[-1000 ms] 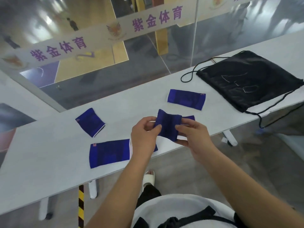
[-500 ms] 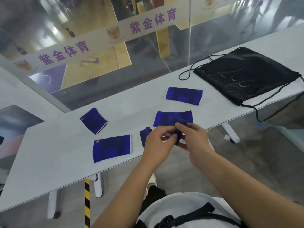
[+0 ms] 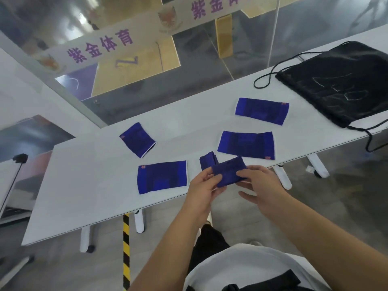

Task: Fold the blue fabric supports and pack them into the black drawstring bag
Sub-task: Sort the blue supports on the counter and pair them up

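A folded blue fabric support (image 3: 229,173) is held over the table's front edge between my left hand (image 3: 203,192) and my right hand (image 3: 262,191); each hand pinches one end. Just behind it a small folded blue support (image 3: 206,160) lies on the white table (image 3: 84,185). Flat blue supports lie to the left (image 3: 162,177), to the right (image 3: 246,144) and farther back right (image 3: 261,110). A smaller blue support (image 3: 137,139) lies at the back left. The black drawstring bag (image 3: 340,80) lies flat at the far right, out of my hands' reach.
A glass wall with a white banner (image 3: 109,45) runs along the table's far side. The bag's cords (image 3: 270,75) trail across the table and over the right front edge. A yellow-black striped strip (image 3: 126,244) marks the floor under the table.
The support that I held upright a second ago went down to the table edge between my hands and is now folded smaller, held flat. A small folded support has come into sight behind it.
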A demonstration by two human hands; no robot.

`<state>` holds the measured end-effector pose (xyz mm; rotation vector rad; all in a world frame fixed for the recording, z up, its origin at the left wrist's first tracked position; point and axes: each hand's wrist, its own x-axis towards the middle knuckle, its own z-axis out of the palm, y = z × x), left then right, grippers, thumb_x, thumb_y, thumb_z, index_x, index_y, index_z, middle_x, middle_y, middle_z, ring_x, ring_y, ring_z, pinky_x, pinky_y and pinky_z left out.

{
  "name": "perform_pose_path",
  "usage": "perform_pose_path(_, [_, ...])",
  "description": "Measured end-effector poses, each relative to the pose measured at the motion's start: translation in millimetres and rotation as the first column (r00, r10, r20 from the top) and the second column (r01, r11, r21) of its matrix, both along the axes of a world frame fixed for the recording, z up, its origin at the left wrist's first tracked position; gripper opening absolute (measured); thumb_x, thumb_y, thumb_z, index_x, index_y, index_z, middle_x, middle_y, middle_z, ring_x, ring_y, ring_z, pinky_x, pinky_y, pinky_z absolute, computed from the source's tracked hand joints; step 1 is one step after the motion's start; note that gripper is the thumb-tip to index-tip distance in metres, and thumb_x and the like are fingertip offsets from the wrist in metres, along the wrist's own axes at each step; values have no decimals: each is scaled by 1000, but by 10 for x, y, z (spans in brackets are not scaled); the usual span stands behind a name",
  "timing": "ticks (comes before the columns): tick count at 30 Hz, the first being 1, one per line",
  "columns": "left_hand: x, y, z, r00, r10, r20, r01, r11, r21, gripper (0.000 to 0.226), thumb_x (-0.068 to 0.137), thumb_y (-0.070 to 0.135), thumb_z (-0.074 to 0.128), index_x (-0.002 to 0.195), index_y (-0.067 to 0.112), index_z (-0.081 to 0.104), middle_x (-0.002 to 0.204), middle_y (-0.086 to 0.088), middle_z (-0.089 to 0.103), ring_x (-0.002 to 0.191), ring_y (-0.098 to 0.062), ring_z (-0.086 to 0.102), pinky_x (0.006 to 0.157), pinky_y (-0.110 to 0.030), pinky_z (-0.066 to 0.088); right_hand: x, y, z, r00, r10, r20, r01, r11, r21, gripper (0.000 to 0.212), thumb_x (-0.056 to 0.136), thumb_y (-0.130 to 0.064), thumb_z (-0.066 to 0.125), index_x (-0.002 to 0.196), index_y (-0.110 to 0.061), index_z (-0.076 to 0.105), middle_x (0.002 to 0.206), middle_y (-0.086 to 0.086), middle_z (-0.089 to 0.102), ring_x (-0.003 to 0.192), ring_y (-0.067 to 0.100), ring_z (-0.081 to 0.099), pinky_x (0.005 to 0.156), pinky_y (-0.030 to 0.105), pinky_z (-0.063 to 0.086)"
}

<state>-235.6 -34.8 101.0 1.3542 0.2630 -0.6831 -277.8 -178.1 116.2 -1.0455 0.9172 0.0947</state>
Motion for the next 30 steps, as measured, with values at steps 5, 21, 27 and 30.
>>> perform_pose_path(5, [320, 249, -126, 993, -114, -12, 114, 988, 108, 31, 103, 7, 48, 126, 16, 66, 117, -9, 73, 109, -19, 70, 81, -26, 59, 287, 7, -140, 962, 271, -39, -274, 940, -202, 16, 89, -13, 72, 103, -18, 71, 94, 6, 75, 86, 20, 69, 82, 39, 55])
perform_pose_path(21, [1313, 292, -848, 991, 88, -100, -71, 984, 161, 34, 85, 0, 74, 116, 12, 67, 113, -9, 72, 102, -22, 71, 83, -34, 61, 1374, 247, -687, 818, 392, -422, -555, 732, -396, 7, 83, -15, 72, 77, -12, 70, 85, 14, 74, 83, 32, 72, 79, 45, 58])
perform_pose_path(27, [1426, 217, -1034, 998, 41, -45, -25, 951, 310, 30, 85, 5, 76, 107, 24, 69, 102, 5, 72, 98, -15, 69, 85, -33, 60, 1542, 189, -832, 776, 420, -471, -619, 648, -443, 5, 83, -13, 72, 84, -16, 68, 83, 7, 71, 79, 27, 71, 78, 42, 60])
perform_pose_path(30, [1389, 190, -1081, 1000, -20, 11, 13, 911, 413, 29, 87, 10, 74, 109, 27, 66, 102, 8, 68, 92, -6, 64, 72, -19, 53, 1524, 191, -930, 751, 433, -499, -653, 597, -466, 7, 84, -18, 72, 84, -21, 66, 88, 7, 72, 81, 26, 69, 78, 43, 59])
